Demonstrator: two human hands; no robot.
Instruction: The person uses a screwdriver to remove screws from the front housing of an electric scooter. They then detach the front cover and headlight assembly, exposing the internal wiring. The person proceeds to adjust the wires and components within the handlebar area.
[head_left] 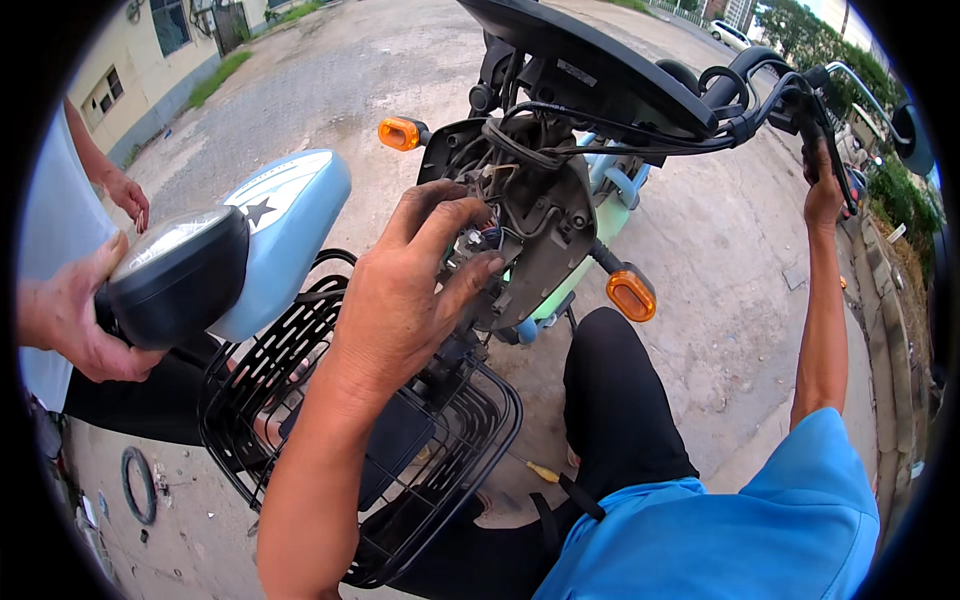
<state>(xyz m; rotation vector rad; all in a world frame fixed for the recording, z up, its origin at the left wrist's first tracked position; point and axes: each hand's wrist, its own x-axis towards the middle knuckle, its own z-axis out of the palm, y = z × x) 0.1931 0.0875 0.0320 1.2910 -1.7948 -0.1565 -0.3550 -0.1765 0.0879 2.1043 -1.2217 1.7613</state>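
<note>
My left hand (395,275) reaches into the uncovered front of a two-wheeler, fingers bent and thumb apart from them. Between thumb and forefinger show a small white connector (474,237) and thin wires; the hand does not visibly close on them. Around it is the dark inner front panel (560,225), with a cable bundle (515,145) above. Far right, my right hand (824,190) is wrapped round the handlebar grip (812,150) beside its lever. At left, another person's hand (85,315) holds a black-rimmed headlight (185,265) attached to a light blue cover (300,205) with a star.
Orange turn signals (400,133) (631,292) stick out either side of the panel. A black wire basket (480,400) sits below my left forearm. On the ground lie a yellow-handled screwdriver (543,471) and a black ring (138,486). A mirror (912,135) stands at far right.
</note>
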